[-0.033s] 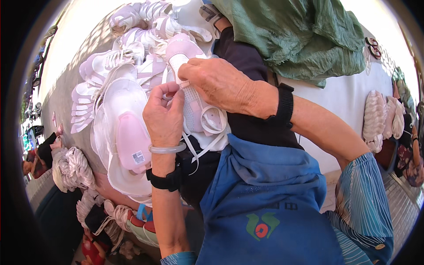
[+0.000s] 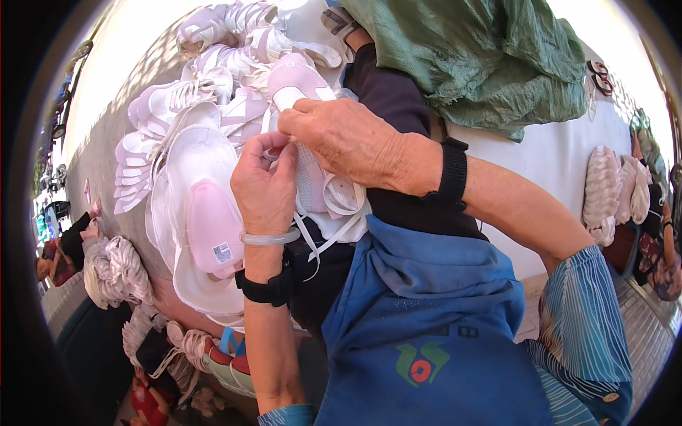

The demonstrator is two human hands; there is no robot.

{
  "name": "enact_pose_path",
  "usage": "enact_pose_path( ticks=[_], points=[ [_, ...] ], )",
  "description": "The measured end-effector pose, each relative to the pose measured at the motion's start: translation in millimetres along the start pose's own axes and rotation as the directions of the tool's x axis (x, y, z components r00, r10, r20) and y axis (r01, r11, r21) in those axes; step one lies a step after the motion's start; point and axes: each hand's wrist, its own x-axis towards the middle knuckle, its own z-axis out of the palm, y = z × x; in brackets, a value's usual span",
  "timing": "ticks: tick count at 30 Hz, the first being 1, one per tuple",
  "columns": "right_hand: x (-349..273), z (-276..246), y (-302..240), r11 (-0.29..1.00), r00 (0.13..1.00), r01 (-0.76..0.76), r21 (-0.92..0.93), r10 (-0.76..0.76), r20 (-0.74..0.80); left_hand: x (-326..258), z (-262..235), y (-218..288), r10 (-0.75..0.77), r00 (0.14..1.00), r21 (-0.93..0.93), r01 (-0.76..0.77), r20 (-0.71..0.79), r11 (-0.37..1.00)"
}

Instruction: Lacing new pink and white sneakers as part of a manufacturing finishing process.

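Note:
On my lap rests a pale pink and white sneaker upper, its toe pointing away from me. My left hand is closed in a pinch at its lacing edge. Above it, my right hand is also closed, bent over the shoe with its fingertips against those of the left. What its fingers grip is hidden. A flat white shoelace curls in a loop below my right hand, and its loose ends hang toward my blue apron.
Several similar shoe uppers lie piled at the left, beside a large white piece with a pink insole-shaped pad. A green woven sack covers the far right. Bundled uppers and other people are at the edges.
My right hand has shifted slightly left over the shoe, its fingertips now covering more of the lacing edge. My left hand has hardly moved.

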Motion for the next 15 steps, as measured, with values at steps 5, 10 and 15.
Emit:
enact_pose_path(
  ticks=[5,10,15],
  points=[
    [0,-2,4,0.995,0.996,-0.081,-0.059,0.08,-0.025,1,-3,10,-0.066,0.998,0.088,0.065,0.01,0.994],
    [-3,2,0,0.981,0.99,-0.129,-0.145,0.137,0.042,7,-8,0,-0.026,0.996,-0.023,0.028,0.082,0.999],
    [-1,2,-1,0.978,0.986,-0.155,-0.142,0.162,0.038,17,-14,-3,0.055,0.984,0.145,-0.08,0.168,0.986]
  ],
)
